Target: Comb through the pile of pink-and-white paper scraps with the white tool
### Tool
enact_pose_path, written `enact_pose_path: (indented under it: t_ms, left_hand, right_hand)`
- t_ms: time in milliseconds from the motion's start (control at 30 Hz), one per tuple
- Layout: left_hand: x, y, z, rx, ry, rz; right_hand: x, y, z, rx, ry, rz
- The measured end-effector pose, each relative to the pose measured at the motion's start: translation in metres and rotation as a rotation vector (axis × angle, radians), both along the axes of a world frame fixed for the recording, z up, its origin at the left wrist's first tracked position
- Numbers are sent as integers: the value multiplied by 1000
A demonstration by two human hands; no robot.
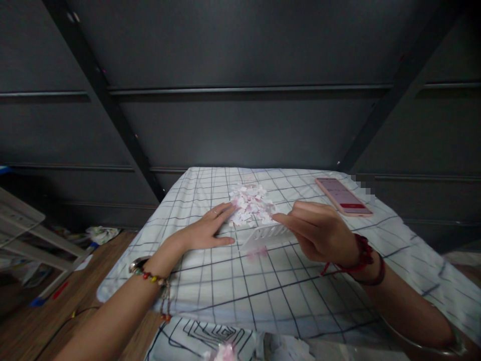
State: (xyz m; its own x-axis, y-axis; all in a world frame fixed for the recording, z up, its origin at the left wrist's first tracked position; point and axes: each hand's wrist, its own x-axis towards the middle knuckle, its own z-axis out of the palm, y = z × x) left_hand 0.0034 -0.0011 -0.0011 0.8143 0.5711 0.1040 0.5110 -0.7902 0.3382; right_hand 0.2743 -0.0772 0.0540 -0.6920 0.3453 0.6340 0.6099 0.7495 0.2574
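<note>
A heap of small torn paper scraps [250,203], white with some pink, lies on the checked cloth. My left hand [210,225] rests palm down at the heap's left side, fingers stretched and thumb apart, with fingertips touching the scraps. My right hand [319,228] is closed on one end of a thin white slotted plastic piece [259,236], which stands on edge at the near side of the heap. Its exact kind does not show. A blurred pink patch [257,252] appears just below the piece; I cannot tell what it is.
The white checked cloth [210,281] covers the table. A phone [343,196] in a pink case lies at the right back. Dark panels [240,130] rise behind. A patterned bag [203,333] and pink-and-white items are at the near edge. A white metal frame [41,235] stands left.
</note>
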Motion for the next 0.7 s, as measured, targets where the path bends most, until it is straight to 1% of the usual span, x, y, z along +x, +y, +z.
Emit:
enact_pose_path:
  t_ms: [100,267,533,700]
  left_hand:
    - [-1,1,-2,-2,-6,-1]
    - [-1,2,-4,8,-25,-13]
    - [-2,1,-4,7,-6,1]
    - [-3,1,-4,5,35,19]
  right_hand:
    - [0,0,0,25,14,-2]
    - [-2,1,2,59,-1,-58]
    - [-2,2,2,-27,14,-83]
    - [-4,3,2,-33,33,-84]
